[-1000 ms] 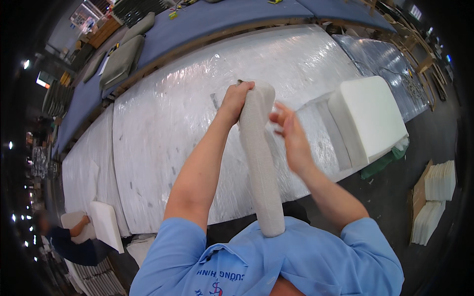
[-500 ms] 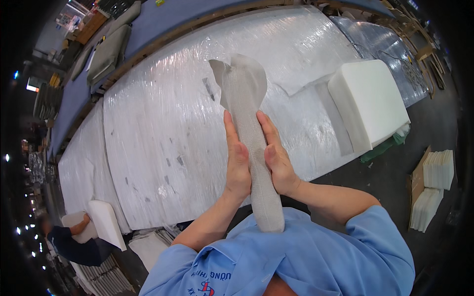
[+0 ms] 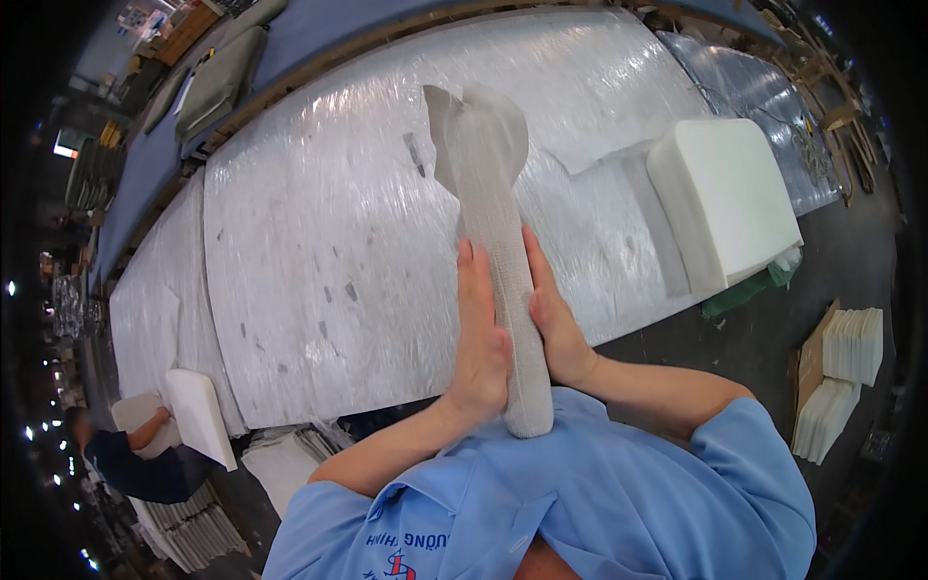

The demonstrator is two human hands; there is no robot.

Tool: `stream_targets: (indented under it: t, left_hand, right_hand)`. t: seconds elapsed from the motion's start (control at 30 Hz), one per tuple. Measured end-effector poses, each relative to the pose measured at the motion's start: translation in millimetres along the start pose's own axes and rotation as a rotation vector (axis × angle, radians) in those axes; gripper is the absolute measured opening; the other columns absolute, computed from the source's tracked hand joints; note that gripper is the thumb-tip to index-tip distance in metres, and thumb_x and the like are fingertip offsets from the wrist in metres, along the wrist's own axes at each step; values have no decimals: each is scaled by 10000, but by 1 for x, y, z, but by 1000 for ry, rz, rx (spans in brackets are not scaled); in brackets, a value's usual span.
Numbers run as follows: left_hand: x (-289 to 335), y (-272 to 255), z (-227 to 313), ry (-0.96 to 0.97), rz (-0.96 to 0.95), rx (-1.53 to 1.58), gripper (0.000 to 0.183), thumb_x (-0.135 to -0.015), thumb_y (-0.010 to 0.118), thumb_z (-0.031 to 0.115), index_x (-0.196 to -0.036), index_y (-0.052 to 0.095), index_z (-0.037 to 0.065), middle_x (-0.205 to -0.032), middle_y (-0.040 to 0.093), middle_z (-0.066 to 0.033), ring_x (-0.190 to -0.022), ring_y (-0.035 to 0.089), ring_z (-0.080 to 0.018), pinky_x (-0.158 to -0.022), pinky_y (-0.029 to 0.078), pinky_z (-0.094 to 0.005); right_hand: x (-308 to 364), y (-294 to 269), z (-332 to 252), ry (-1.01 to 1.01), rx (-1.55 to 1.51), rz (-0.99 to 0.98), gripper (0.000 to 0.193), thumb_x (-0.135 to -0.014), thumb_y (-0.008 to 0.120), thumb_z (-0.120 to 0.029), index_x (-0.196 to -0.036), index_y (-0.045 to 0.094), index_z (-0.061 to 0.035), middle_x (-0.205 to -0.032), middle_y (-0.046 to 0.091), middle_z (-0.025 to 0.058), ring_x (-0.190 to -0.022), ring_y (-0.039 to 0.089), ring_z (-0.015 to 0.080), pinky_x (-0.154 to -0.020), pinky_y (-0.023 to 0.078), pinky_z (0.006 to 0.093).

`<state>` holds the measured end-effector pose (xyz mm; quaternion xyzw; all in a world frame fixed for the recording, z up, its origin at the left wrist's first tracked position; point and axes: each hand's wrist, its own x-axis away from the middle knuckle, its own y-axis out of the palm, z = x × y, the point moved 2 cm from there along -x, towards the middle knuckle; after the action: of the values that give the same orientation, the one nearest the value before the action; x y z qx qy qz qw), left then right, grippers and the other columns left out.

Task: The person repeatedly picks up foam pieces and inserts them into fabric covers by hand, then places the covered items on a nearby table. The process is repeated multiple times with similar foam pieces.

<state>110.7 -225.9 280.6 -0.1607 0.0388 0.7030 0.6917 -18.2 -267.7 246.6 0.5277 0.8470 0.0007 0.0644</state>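
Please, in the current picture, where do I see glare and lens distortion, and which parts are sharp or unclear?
Head view: streaky glare on the plastic-wrapped surface; head view: the blue table's edge bows, and the corners fall to black; head view: the grey cushion between left hand and right hand looks fairly sharp, far-left lights soft.

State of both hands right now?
Left hand: open, flat along the left side of the beige fabric-covered cushion.
Right hand: open, flat along its right side.
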Motion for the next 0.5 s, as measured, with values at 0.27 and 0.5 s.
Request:
stream_targets:
  t: [0.27,0.5]
  left_hand:
    - [8,15,12,-49,6,-186,777,-1094,369,402,-1640,82,-70,-1697,-52,-331,-1592,-56,-465,-1260,79,-560]
    - [35,0,0,119,-31,-134,806,-1093,349,471,-1648,77,-47,-1698,-57,-328,-1588,-49,-480,-1259,69,-565]
  right_hand:
    - [17,8,12,-135,64,24,817,-1079,350,-483,-1653,91,36,-1737,83,216,-1615,56,358,-1291,75,438]
    - [30,9,-2,-42,63,-27,816,-1079,387,-437,-1650,62,48,-1738,60,223,-1616,45,361,-1292,71,436]
